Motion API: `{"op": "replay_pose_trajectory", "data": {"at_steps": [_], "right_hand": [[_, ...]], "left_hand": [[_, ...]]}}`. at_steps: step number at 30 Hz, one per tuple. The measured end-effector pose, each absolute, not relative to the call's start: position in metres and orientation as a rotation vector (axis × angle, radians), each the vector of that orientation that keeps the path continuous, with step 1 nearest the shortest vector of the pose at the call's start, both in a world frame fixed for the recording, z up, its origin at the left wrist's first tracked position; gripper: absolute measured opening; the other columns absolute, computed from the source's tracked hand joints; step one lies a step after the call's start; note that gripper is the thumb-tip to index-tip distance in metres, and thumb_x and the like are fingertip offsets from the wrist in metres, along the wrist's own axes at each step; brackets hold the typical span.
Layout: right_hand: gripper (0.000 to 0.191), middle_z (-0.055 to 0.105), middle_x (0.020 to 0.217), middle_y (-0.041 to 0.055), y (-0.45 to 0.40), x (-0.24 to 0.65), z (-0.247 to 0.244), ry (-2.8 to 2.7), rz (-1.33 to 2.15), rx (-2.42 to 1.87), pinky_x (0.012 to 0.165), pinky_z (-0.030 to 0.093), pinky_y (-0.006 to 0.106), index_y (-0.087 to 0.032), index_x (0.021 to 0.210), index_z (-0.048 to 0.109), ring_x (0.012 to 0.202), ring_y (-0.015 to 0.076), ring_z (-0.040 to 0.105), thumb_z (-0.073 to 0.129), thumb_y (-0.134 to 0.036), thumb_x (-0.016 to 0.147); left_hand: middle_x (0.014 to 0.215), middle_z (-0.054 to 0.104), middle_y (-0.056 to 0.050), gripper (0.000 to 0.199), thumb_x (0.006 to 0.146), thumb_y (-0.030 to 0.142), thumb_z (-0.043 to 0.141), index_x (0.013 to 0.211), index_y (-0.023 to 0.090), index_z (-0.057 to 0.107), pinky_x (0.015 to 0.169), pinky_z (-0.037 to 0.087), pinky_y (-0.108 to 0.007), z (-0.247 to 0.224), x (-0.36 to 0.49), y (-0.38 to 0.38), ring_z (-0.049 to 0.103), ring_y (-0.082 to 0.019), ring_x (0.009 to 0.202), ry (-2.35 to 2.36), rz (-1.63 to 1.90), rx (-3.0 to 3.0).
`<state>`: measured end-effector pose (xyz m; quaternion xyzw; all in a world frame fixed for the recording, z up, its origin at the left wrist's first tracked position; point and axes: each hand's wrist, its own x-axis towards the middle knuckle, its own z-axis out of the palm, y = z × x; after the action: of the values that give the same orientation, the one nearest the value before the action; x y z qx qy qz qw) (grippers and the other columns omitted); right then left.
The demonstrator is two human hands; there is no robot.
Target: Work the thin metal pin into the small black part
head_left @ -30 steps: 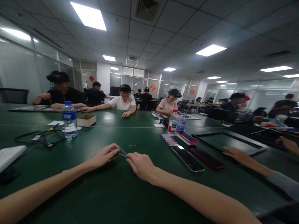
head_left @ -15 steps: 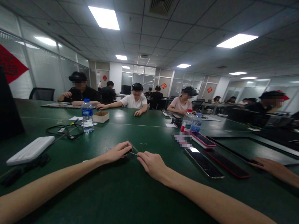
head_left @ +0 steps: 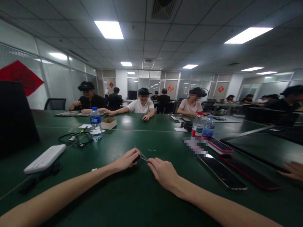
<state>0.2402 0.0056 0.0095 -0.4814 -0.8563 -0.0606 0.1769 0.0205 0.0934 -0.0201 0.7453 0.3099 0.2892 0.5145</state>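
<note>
Just above the green table, my left hand is closed round a small black object. A thin, shiny strip runs from it toward my right hand, whose fingers pinch the strip's other end. The two hands are a short way apart near the middle of the view. What the black object is cannot be made out.
A water bottle and small box stand ahead left, near cables and a white device. Two bottles and several phones are at right. Another person's hand touches a black frame.
The whole view has shifted, so the table items appear lower and farther right. More of the black object shows in my left hand. At right, the black frame's far edge is raised.
</note>
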Motion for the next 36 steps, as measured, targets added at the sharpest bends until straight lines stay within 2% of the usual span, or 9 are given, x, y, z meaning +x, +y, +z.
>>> {"op": "replay_pose_trajectory", "data": {"at_steps": [9,27,36], "right_hand": [[0.04,0.066,0.097,0.0078,0.007,0.24,0.009,-2.409,-0.117,-1.394,0.07,0.05,0.027,-0.019,0.115,0.059,0.079,0.0159,0.063,0.028,-0.039,0.1],[0.04,0.067,0.098,0.0083,0.008,0.24,0.01,-2.437,-0.103,-1.382,0.071,0.051,0.029,-0.02,0.117,0.06,0.08,0.0166,0.064,0.029,-0.037,0.1],[0.039,0.066,0.098,0.0074,0.009,0.245,0.01,-2.491,-0.109,-1.178,0.069,0.051,0.026,-0.019,0.12,0.059,0.079,0.0146,0.063,0.03,-0.035,0.1]], "left_hand": [[0.062,0.045,0.005,0.036,0.091,0.052,0.037,0.091,0.018,0.047,0.05,0.031,-0.022,-0.012,0.028,0.082,0.041,-0.01,0.054,0.916,0.803,1.837],[0.064,0.046,0.005,0.04,0.09,0.056,0.037,0.093,0.017,0.046,0.048,0.032,-0.021,-0.014,0.029,0.083,0.041,-0.009,0.053,0.861,0.792,1.807],[0.057,0.038,0.009,0.037,0.088,0.056,0.043,0.089,0.019,0.039,0.045,0.024,-0.019,-0.016,0.023,0.077,0.036,-0.007,0.047,0.667,0.787,1.661]]}}
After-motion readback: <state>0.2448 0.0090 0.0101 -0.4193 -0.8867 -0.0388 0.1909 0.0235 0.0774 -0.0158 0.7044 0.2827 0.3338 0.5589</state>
